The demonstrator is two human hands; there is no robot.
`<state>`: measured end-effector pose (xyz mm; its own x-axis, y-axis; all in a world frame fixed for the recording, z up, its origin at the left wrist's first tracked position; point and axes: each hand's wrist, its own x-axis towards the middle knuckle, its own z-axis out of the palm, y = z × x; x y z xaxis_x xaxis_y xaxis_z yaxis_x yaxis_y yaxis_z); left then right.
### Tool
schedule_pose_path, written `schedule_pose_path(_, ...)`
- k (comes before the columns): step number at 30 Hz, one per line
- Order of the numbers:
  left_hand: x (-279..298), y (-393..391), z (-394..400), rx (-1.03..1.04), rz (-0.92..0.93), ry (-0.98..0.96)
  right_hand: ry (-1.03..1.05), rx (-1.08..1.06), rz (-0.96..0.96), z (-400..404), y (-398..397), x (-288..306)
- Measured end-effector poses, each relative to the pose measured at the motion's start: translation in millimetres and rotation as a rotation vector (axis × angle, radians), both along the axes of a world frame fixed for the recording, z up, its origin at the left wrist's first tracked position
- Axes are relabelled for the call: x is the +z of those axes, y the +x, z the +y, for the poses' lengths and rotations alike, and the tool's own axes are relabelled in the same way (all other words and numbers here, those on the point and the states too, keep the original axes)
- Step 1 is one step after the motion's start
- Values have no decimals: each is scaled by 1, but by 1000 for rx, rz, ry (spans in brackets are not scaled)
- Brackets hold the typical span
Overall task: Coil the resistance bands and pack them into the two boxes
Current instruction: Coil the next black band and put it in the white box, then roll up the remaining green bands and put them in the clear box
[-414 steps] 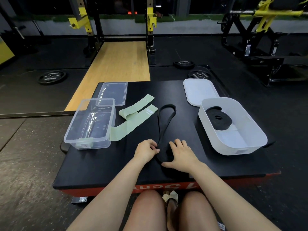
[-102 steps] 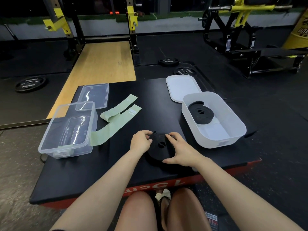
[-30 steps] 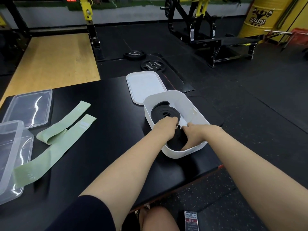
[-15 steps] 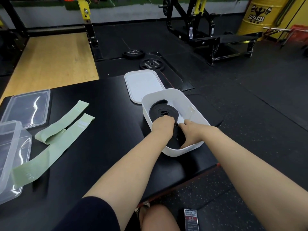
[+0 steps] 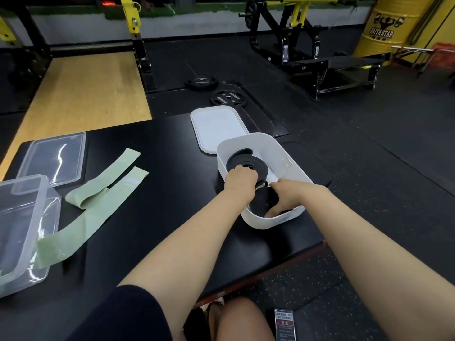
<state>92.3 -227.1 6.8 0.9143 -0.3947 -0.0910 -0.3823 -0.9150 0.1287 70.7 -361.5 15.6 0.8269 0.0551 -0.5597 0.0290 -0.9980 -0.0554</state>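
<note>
The white box (image 5: 264,140) stands at the platform's right edge. One coiled black band (image 5: 237,160) lies in its far half. A second coiled black band (image 5: 263,203) sits in its near half, held between both hands. My left hand (image 5: 240,182) curls over the coil's far left side, knuckles up. My right hand (image 5: 286,194) grips its right side, thumb on top and fingers wrapped low by the box wall. Two flat green bands, one short (image 5: 105,179) and one long (image 5: 83,223), lie uncoiled on the black platform to the left.
A clear box (image 5: 37,232) stands at the left edge, its clear lid (image 5: 55,156) behind it. The white lid (image 5: 218,126) lies just behind the white box. Weight plates (image 5: 227,97), a rack and a bench stand on the gym floor beyond.
The loose black band was rolled into a coil and carried into the white box. In the last second both hands have sunk slightly deeper, setting the coil into the near half.
</note>
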Motion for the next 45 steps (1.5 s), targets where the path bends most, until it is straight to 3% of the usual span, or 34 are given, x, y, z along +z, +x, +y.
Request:
schedule_pose_path(7,19,-10,38,-11,-123,-262,118,-108,-156,5,-4,20)
schedule_pose_path(16,43,-24,121,-22,-113,-116,279,4,-487,46,-21,37)
schedule_pose_path(22,48,-36,164,78,-82,-56,305,102,-572,89,-27,50)
schedule_pose_path(33,47,-62,250,286,-54,-198,239,298,-534,154,-33,53)
schedule_pose_path(40,23,-71,289,480,81,-174,182,361,-452,202,-33,42)
schedule_pose_path(45,-2,-73,304,509,239,-94,176,422,-426,236,-31,39)
